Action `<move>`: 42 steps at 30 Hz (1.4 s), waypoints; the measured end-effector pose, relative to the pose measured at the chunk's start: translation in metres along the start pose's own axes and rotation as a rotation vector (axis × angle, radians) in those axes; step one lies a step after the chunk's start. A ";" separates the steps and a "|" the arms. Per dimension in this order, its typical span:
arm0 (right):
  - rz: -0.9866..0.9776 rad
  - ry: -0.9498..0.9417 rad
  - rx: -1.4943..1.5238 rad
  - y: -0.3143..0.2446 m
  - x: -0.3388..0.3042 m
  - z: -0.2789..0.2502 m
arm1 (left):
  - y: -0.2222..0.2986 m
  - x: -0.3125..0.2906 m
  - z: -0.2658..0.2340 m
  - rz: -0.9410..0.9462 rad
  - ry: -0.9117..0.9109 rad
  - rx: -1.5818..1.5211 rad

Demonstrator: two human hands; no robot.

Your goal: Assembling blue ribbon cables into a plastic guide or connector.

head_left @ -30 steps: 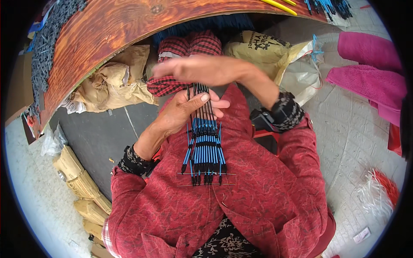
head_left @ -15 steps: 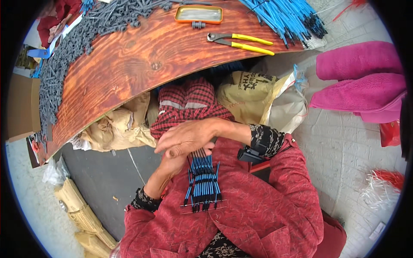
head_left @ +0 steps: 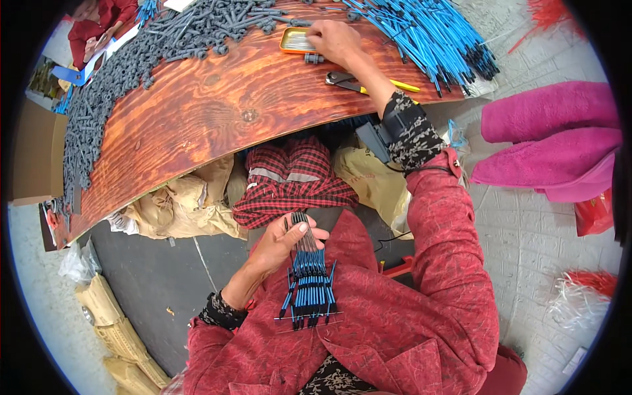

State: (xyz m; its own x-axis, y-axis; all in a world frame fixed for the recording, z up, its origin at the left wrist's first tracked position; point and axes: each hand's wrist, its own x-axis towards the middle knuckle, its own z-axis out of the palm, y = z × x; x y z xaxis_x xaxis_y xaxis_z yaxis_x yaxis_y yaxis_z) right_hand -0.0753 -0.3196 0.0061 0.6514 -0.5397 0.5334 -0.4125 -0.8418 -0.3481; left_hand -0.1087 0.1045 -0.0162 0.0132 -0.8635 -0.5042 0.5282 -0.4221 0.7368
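Observation:
My left hand [head_left: 273, 245] grips the grey upper ends of a flat row of thin blue rods [head_left: 309, 289], its thumb lying across them. Black sleeves and joints band the rods, and fine metal wires cross their lower ends above my lap. Over the table, my right hand [head_left: 337, 43] reaches to the right end of a small orange-rimmed tin [head_left: 282, 42]. Thin silvery pins [head_left: 299, 42] lie inside it. The right fingers are bent together at the pins; anything between their tips is hidden. Beneath that forearm lie yellow-handled pincers [head_left: 340, 79], partly covered.
The curved wooden table [head_left: 191, 122] bears heaps of grey plastic fittings [head_left: 99, 118] and a pile of blue rods [head_left: 434, 39]. Below its edge are checked cloth [head_left: 289, 197] and sacks [head_left: 368, 171]. Magenta towels [head_left: 546, 145] hang at right. Another person's hand [head_left: 97, 46] shows far left.
My right hand has left the rods and moved up and away to the pin tin. The left hand still holds the rods, whose grey ends are now exposed.

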 end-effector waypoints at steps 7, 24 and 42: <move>-0.108 -0.149 -0.203 0.001 0.005 0.001 | 0.005 0.001 -0.006 0.000 -0.047 -0.002; -0.127 -0.443 0.753 -0.098 -0.091 -0.088 | 0.000 -0.006 0.001 0.002 -0.012 -0.045; 0.038 -0.811 1.028 -0.099 -0.256 -0.108 | 0.006 -0.001 0.015 0.058 -0.034 0.043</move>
State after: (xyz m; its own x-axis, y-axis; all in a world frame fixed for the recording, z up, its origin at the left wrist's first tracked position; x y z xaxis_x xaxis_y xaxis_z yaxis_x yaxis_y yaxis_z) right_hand -0.2702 -0.0986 -0.0132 0.9946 -0.1018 0.0224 -0.0029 -0.2421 -0.9702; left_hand -0.1181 0.0992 -0.0046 0.0136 -0.8953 -0.4453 0.4906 -0.3821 0.7831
